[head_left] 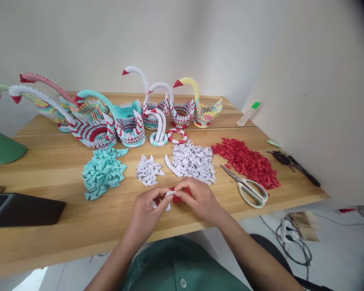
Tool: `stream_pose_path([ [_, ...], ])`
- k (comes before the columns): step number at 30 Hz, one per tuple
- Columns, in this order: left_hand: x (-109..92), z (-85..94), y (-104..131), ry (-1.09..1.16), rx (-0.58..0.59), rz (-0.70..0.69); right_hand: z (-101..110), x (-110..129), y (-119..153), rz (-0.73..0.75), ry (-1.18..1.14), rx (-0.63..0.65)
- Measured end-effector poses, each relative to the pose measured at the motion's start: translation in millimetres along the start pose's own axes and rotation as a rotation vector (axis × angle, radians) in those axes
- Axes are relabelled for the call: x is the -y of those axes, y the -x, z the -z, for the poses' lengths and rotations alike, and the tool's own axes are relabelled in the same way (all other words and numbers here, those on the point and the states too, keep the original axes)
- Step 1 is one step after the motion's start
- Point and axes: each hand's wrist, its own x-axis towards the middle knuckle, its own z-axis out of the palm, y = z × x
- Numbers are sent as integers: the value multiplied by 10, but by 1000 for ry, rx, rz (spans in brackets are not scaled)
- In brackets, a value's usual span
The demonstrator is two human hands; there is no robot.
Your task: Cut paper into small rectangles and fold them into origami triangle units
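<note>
Near the table's front edge, my left hand (pixel 150 208) and my right hand (pixel 197 198) meet, each closed in a pinch on a small white paper piece (pixel 170 193). Below my left fingers more white paper (pixel 168 207) shows in part. Something red (pixel 182 195) lies under my right fingers, mostly covered, its kind unclear. Beyond my hands are a small pile of white folded paper triangles (pixel 148 169), a larger white pile (pixel 194 161) with a curved white strip (pixel 171 166) beside it, a teal pile (pixel 104 171) and a red pile (pixel 247 161).
Scissors (pixel 245 186) lie to the right, their blades towards the piles. Several paper swans (pixel 129 129) stand along the back, with a red-and-white ring (pixel 177 136) in front. A dark box-shaped object (pixel 27 210) sits at left, keys (pixel 281 158) and a black pen (pixel 305 171) at far right.
</note>
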Motion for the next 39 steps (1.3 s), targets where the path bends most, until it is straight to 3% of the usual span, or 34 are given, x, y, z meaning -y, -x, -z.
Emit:
stream_pose_path([
  [4,16,-8,-26,172,44,95,5,44,8,-60,-52,39],
  [7,-10,-3,-44,163,59,107,13,46,3,-132,-95,81],
  [13,-27,-15,-54,278,71,193,-2,32,-20,-203,-240,-8],
  [18,17,-26,-28,202,51,184,-22,4,-16,-240,-338,-6],
  [29,5,-36,-12,175,77,156,-20,35,-30,-308,-302,41],
  [39,30,-29,2,191,80,153,-7,74,-53,-223,-196,34],
])
